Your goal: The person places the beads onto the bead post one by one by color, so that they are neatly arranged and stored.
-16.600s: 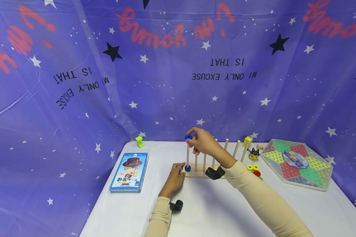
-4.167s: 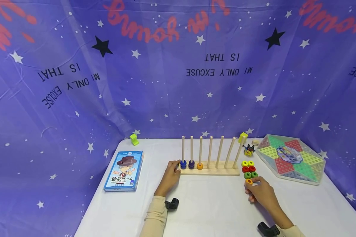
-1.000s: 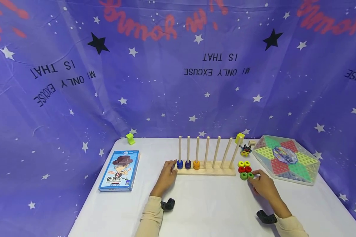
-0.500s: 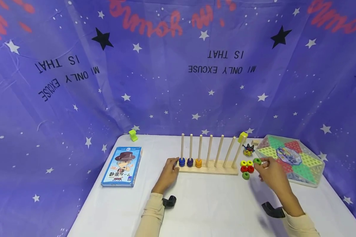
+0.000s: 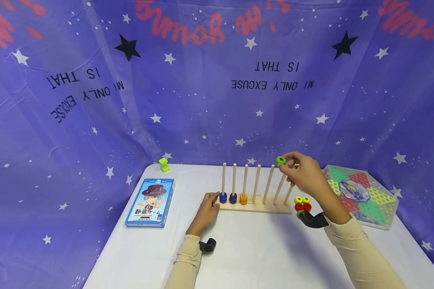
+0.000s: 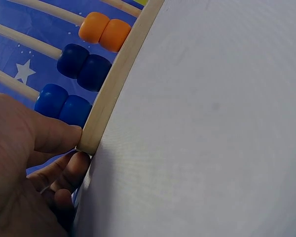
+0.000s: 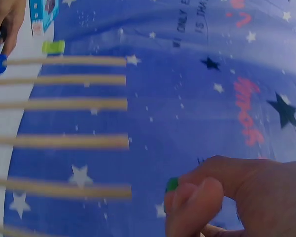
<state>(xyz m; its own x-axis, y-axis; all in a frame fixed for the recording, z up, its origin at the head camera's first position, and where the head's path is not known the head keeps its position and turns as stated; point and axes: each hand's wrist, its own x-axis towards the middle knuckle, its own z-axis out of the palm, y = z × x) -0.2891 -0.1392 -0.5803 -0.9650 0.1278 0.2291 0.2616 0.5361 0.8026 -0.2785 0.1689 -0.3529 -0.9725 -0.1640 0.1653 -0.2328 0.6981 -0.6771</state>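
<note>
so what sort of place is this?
Likely a small staged tabletop booth, though the wider room is out of view: a star-print curtain hangs behind and beside a white table, which bears a peg rack and a game box.

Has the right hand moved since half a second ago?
Yes: the right hand went up and left in the head view, from right of the wooden rack to its rightmost pegs.

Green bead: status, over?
Right grip pinches green bead, held in air. Left grip holds rack by its end. Bare pegs nearby, possible snag.
</note>
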